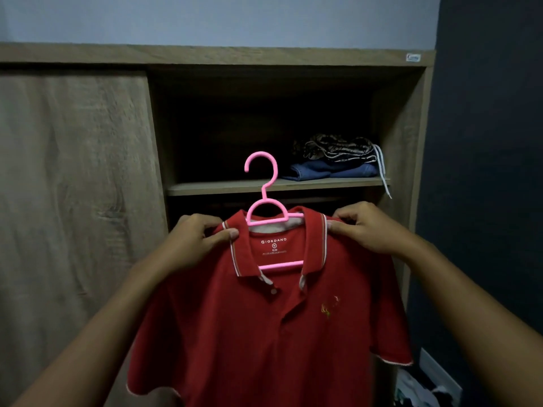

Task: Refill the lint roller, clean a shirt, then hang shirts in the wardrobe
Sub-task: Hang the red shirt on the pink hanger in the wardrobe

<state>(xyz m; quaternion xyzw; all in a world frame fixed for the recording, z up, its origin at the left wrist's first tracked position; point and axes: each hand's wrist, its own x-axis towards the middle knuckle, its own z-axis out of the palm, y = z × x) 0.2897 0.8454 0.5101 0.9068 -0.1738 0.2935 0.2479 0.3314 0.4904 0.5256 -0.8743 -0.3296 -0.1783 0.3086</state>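
A red polo shirt hangs on a pink plastic hanger, held up in front of the open wooden wardrobe. My left hand pinches the shirt's left shoulder beside the collar. My right hand pinches the right shoulder. The hanger's hook stands upright, level with the wardrobe shelf. The space under the shelf is dark and any rail there is hidden behind the shirt.
Folded clothes lie on the right part of the shelf, with a white cord dangling over its edge. A sliding wooden door covers the wardrobe's left half. A dark wall stands at right, with clutter at its foot.
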